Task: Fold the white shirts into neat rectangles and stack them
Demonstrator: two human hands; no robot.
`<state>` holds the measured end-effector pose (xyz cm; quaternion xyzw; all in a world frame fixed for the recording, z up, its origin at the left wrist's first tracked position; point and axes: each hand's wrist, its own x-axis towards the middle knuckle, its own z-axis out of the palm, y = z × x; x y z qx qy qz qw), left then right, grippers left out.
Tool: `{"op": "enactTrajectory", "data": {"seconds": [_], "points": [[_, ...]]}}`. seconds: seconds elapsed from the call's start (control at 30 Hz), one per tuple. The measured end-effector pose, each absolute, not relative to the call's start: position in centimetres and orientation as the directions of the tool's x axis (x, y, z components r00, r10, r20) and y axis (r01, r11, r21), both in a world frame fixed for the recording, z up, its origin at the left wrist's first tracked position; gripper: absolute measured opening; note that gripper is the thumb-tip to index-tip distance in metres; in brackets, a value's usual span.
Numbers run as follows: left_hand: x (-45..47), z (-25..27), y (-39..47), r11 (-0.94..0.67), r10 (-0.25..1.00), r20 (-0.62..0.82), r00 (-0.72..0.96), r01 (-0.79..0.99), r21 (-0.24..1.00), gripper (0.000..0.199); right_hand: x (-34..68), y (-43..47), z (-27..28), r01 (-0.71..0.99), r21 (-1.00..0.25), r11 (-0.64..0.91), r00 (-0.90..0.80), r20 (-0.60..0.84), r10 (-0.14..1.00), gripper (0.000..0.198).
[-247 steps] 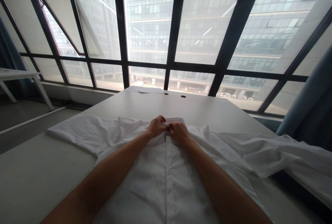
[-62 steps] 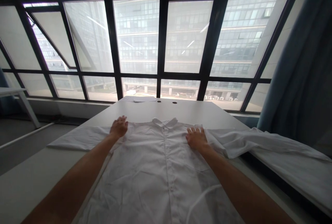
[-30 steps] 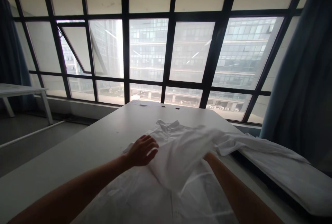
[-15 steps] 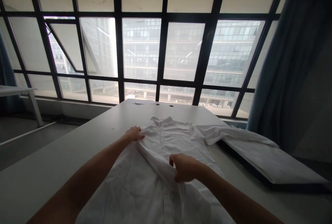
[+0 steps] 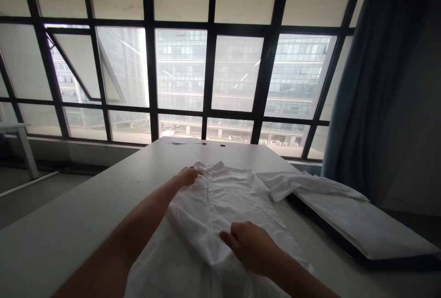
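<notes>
A white button-up shirt (image 5: pixel 230 206) lies front up on the white table, its collar (image 5: pixel 209 166) toward the window. My left hand (image 5: pixel 189 176) rests on the shirt's left shoulder beside the collar, fingers stretched out over the cloth. Lower down, my right hand (image 5: pixel 251 246) is closed over the front of the shirt with curled fingers and the thumb pointing left. Cloth gathers in a loose curved fold beside it; the fingertips are hidden. The shirt's right sleeve (image 5: pixel 285 183) reaches out over a white folded stack.
The white folded stack (image 5: pixel 365 229), seemingly cloth, sits on a dark base at the right of the table (image 5: pixel 113 187). Thin white sheets (image 5: pixel 179 140) and two dark round holes are at the far edge. Another table (image 5: pixel 24 146) stands left; a blue curtain (image 5: pixel 354 105) hangs right.
My left hand has slid up toward the collar. My right hand has turned and its fingers have curled in; the long diagonal fold between the hands has loosened. The view has shifted slightly.
</notes>
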<state>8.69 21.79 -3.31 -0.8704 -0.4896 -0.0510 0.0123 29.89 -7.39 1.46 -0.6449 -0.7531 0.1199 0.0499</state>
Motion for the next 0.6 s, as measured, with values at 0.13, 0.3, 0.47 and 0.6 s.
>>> {"op": "enactTrajectory", "data": {"seconds": [0.13,0.3,0.47,0.6], "points": [[10.4,-2.7,23.9,-0.618,0.785,-0.001,0.619,0.783,-0.064,0.043,31.2,-6.3,-0.1,0.948,-0.298,0.109,-0.162,-0.161,0.974,0.049],[9.7,-1.7,26.9,-0.548,0.836,-0.017,0.549,0.83,-0.11,0.02,32.8,-6.5,-1.0,0.895,-0.445,0.024,-0.153,-0.257,0.954,0.044],[6.7,0.1,29.3,-0.411,0.904,0.058,0.423,0.9,-0.144,0.019,33.5,-6.4,-1.9,0.872,-0.489,0.029,-0.194,-0.289,0.938,0.038],[5.2,0.4,29.9,-0.277,0.945,0.138,0.295,0.951,-0.139,0.027,33.2,-5.9,-2.4,0.821,-0.57,0.019,-0.215,-0.279,0.936,0.048]]}}
